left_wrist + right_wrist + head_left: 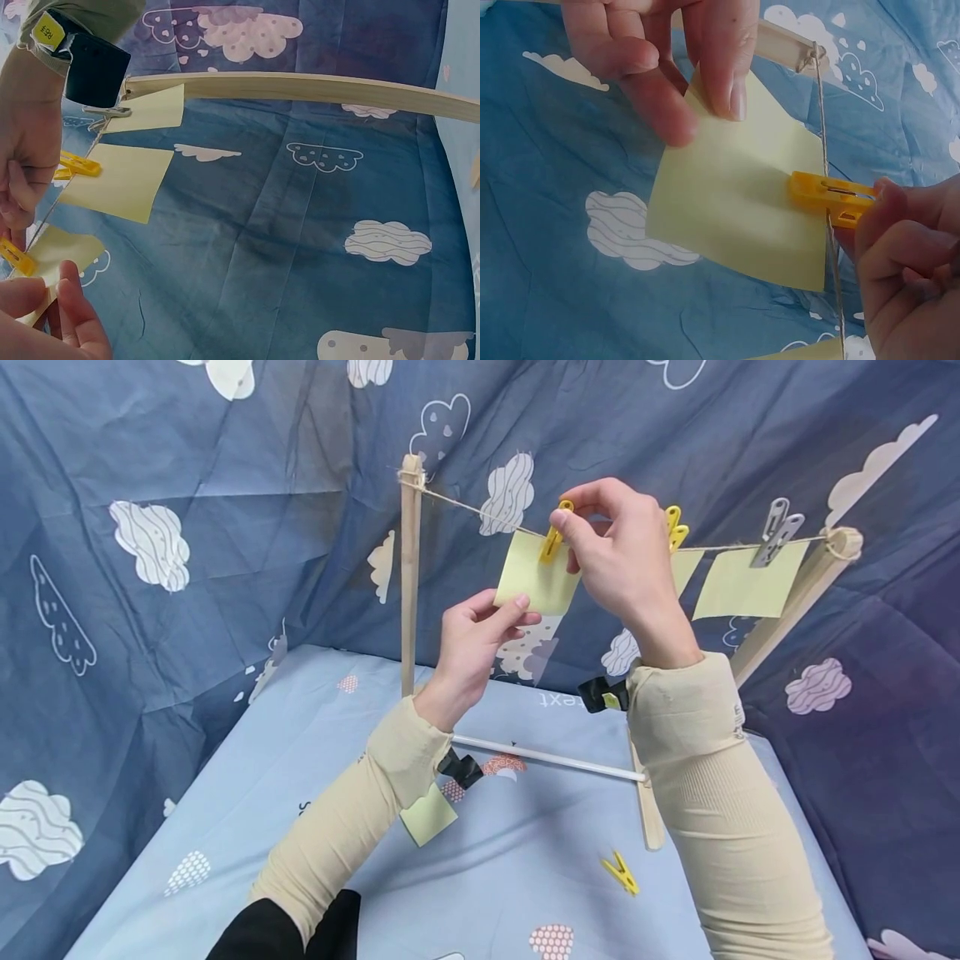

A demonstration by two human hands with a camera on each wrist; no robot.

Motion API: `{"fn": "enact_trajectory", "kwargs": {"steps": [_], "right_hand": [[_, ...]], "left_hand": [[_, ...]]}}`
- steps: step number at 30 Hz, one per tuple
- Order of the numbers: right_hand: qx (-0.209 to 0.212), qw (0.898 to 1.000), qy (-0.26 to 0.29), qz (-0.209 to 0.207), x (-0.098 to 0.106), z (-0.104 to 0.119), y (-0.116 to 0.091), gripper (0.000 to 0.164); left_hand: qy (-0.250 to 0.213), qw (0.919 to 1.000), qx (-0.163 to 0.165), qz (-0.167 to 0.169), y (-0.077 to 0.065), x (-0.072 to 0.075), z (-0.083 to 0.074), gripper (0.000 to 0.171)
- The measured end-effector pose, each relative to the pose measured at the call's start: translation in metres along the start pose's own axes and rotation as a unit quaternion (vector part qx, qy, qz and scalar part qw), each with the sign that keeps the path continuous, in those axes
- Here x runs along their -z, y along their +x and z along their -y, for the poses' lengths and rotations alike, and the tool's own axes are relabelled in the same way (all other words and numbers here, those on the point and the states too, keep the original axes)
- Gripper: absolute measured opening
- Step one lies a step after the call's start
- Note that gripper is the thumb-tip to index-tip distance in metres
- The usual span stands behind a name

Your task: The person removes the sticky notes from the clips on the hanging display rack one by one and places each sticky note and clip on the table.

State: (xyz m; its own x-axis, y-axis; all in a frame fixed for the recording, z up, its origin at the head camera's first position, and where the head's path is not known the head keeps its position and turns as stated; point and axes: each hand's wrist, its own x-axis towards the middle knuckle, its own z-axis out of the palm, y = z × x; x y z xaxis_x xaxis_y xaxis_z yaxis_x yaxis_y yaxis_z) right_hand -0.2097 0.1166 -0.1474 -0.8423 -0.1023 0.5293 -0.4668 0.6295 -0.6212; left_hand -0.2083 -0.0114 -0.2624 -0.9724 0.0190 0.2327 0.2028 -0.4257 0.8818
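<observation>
A yellow sticky note (525, 568) hangs at the string (465, 507), its top edge against it. My left hand (480, 639) pinches the note's lower corner between thumb and fingers. With thumb and fingers my right hand (626, 552) pinches the handle end of a yellow clothespin (553, 539), whose nose lies over the note at the string. In the right wrist view the clothespin (832, 196) straddles the string and overlaps the note (735, 195). Farther along, another yellow clothespin (81, 163) and a grey clothespin (777, 533) hold two more notes on the string.
Wooden posts (409, 577) carry the string at both ends. A white rod (551, 757) runs low between them. On the light blue cloth lie a loose yellow clothespin (621, 872) and a sticky-note pad (430, 817), partly behind the left forearm. Dark blue cloud-patterned fabric surrounds the area.
</observation>
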Motion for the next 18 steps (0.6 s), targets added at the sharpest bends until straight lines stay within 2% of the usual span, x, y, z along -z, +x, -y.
{"fn": "enact_trajectory", "kwargs": {"steps": [18], "right_hand": [[0.015,0.998,0.038,-0.044,-0.0034,-0.0022,0.0012,0.019]], "left_hand": [[0.011,0.9999,0.002,0.006,0.0000,0.0008,0.0003,0.028]]}}
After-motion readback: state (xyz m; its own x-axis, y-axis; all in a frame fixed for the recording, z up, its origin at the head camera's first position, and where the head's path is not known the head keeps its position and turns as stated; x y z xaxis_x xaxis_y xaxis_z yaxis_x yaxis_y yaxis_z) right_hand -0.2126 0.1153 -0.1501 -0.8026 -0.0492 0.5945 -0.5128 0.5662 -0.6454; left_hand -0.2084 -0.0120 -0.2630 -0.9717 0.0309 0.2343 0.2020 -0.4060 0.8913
